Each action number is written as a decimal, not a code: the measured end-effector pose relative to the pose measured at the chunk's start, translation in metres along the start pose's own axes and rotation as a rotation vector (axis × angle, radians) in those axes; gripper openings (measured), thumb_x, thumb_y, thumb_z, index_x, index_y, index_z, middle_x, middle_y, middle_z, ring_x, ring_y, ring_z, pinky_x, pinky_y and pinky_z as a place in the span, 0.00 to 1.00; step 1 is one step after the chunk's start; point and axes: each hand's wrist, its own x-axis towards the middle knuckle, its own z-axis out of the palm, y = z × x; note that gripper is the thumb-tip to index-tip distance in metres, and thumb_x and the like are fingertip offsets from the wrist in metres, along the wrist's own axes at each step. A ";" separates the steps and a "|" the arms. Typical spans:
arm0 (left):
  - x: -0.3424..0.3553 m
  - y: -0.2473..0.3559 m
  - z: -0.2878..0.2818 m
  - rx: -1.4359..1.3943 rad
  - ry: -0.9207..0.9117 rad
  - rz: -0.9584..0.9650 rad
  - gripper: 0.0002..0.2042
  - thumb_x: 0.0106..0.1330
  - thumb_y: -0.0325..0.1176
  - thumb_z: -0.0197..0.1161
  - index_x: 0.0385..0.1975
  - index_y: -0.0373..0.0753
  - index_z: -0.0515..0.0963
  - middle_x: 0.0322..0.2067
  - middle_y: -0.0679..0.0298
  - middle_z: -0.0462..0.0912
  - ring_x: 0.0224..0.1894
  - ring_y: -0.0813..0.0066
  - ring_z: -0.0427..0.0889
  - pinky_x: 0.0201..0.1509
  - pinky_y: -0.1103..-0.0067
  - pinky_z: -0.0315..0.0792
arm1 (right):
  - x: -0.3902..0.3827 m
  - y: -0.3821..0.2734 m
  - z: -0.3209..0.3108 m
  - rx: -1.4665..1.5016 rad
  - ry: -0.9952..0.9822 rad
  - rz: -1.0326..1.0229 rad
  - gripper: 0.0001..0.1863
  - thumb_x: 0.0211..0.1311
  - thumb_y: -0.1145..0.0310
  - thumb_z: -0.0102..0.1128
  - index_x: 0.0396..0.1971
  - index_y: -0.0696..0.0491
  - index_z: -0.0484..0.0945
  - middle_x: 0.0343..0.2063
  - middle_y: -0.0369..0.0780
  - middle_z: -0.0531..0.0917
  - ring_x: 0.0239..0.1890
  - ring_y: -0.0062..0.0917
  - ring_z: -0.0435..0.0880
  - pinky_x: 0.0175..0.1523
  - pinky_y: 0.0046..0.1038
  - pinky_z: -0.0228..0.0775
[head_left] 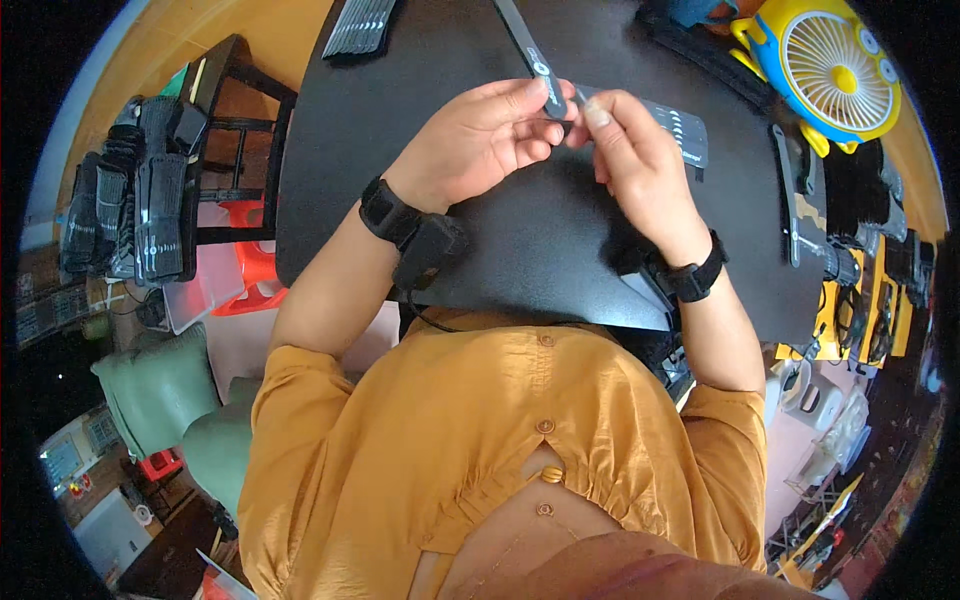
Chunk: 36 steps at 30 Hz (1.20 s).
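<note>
Above the black table, my left hand is closed around the lower end of a long, flat dark strip with white printing. The strip slants away up the view, past the top edge. My right hand is beside it, thumb and forefinger pinched on something thin and greyish close to the strip's end; its kind is too small to tell. Behind the right hand lies a row of similar dark strips, partly covered by the fingers. Both wrists wear black bands.
A stack of dark strips lies at the table's far left. At the far right stands a yellow and blue fan; a long dark strap lies by the right edge. Bundled dark strips sit left of the table, near a green chair.
</note>
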 end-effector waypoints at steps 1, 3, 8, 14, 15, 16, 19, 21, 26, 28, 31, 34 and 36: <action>0.001 -0.001 -0.004 0.001 0.005 0.003 0.16 0.74 0.40 0.50 0.51 0.35 0.72 0.41 0.65 0.79 0.36 0.82 0.75 0.38 0.86 0.71 | -0.002 -0.001 0.004 -0.172 0.007 -0.126 0.11 0.71 0.64 0.50 0.36 0.56 0.75 0.25 0.40 0.82 0.24 0.27 0.82 0.30 0.27 0.72; 0.002 -0.003 -0.008 -0.117 -0.010 -0.010 0.16 0.74 0.40 0.49 0.51 0.35 0.72 0.41 0.65 0.78 0.36 0.82 0.75 0.39 0.87 0.71 | -0.004 -0.007 0.007 -0.214 -0.007 -0.116 0.08 0.69 0.67 0.51 0.35 0.56 0.75 0.25 0.44 0.81 0.30 0.35 0.84 0.35 0.32 0.74; 0.004 -0.007 -0.010 -0.255 0.009 -0.023 0.16 0.75 0.40 0.49 0.51 0.34 0.71 0.41 0.64 0.78 0.36 0.81 0.74 0.37 0.87 0.71 | -0.005 -0.004 0.007 -0.410 0.023 -0.250 0.05 0.65 0.71 0.53 0.37 0.53 0.75 0.27 0.46 0.81 0.32 0.43 0.82 0.35 0.38 0.74; 0.003 -0.008 -0.006 -0.319 0.041 -0.034 0.16 0.74 0.39 0.50 0.50 0.33 0.72 0.41 0.63 0.77 0.34 0.81 0.73 0.36 0.88 0.72 | -0.005 -0.002 0.006 -0.483 0.024 -0.275 0.06 0.63 0.71 0.54 0.38 0.52 0.75 0.30 0.46 0.81 0.33 0.45 0.81 0.36 0.41 0.74; 0.003 -0.008 -0.006 -0.316 0.043 -0.032 0.16 0.74 0.39 0.50 0.50 0.32 0.72 0.41 0.63 0.78 0.34 0.81 0.73 0.36 0.88 0.72 | -0.005 -0.002 0.006 -0.483 0.024 -0.274 0.06 0.63 0.71 0.54 0.38 0.52 0.75 0.30 0.46 0.81 0.33 0.45 0.81 0.36 0.41 0.74; 0.003 -0.008 -0.006 -0.316 0.044 -0.032 0.16 0.74 0.39 0.50 0.50 0.32 0.72 0.41 0.63 0.78 0.34 0.81 0.73 0.36 0.88 0.72 | -0.005 -0.002 0.006 -0.482 0.023 -0.267 0.06 0.63 0.71 0.54 0.38 0.52 0.74 0.30 0.46 0.81 0.33 0.45 0.81 0.36 0.41 0.74; 0.002 -0.009 -0.006 -0.326 0.058 -0.031 0.16 0.74 0.40 0.50 0.49 0.32 0.72 0.40 0.62 0.78 0.34 0.80 0.74 0.37 0.87 0.72 | -0.005 -0.003 0.007 -0.457 0.018 -0.239 0.05 0.64 0.71 0.53 0.38 0.52 0.74 0.29 0.46 0.81 0.33 0.45 0.81 0.35 0.40 0.74; 0.002 -0.009 -0.004 -0.314 0.085 -0.013 0.16 0.74 0.40 0.50 0.49 0.32 0.72 0.39 0.62 0.78 0.34 0.80 0.74 0.37 0.87 0.73 | -0.005 -0.002 0.007 -0.433 0.015 -0.217 0.05 0.64 0.71 0.53 0.38 0.52 0.75 0.28 0.46 0.81 0.33 0.45 0.81 0.35 0.40 0.74; 0.001 -0.009 -0.003 -0.330 0.106 -0.001 0.16 0.74 0.39 0.50 0.48 0.31 0.72 0.39 0.61 0.78 0.34 0.80 0.74 0.37 0.87 0.73 | -0.004 -0.001 0.007 -0.384 0.019 -0.211 0.05 0.64 0.71 0.53 0.37 0.53 0.75 0.27 0.46 0.81 0.31 0.44 0.81 0.35 0.39 0.73; 0.001 -0.009 -0.002 -0.333 0.110 0.001 0.16 0.74 0.39 0.50 0.47 0.31 0.72 0.39 0.62 0.78 0.34 0.80 0.74 0.37 0.87 0.73 | -0.004 0.000 0.006 -0.383 0.012 -0.219 0.05 0.64 0.72 0.53 0.37 0.53 0.75 0.27 0.46 0.81 0.31 0.44 0.81 0.34 0.39 0.73; 0.001 -0.008 -0.002 -0.342 0.099 -0.004 0.16 0.74 0.40 0.50 0.47 0.32 0.72 0.38 0.62 0.78 0.33 0.80 0.74 0.37 0.87 0.73 | -0.004 -0.001 0.007 -0.371 0.008 -0.212 0.05 0.64 0.72 0.53 0.37 0.53 0.75 0.26 0.46 0.81 0.31 0.44 0.82 0.34 0.38 0.73; 0.001 -0.008 -0.003 -0.317 0.097 0.001 0.15 0.74 0.40 0.50 0.47 0.32 0.72 0.38 0.62 0.78 0.33 0.80 0.74 0.37 0.87 0.74 | -0.004 -0.003 0.008 -0.341 0.009 -0.189 0.04 0.65 0.71 0.53 0.37 0.54 0.76 0.25 0.46 0.81 0.30 0.42 0.82 0.34 0.37 0.74; 0.002 -0.009 -0.005 -0.318 0.092 -0.004 0.15 0.74 0.39 0.50 0.47 0.32 0.73 0.38 0.62 0.78 0.33 0.80 0.75 0.38 0.87 0.74 | -0.004 -0.004 0.008 -0.322 0.006 -0.181 0.05 0.66 0.71 0.52 0.37 0.54 0.76 0.25 0.46 0.81 0.30 0.41 0.83 0.34 0.35 0.74</action>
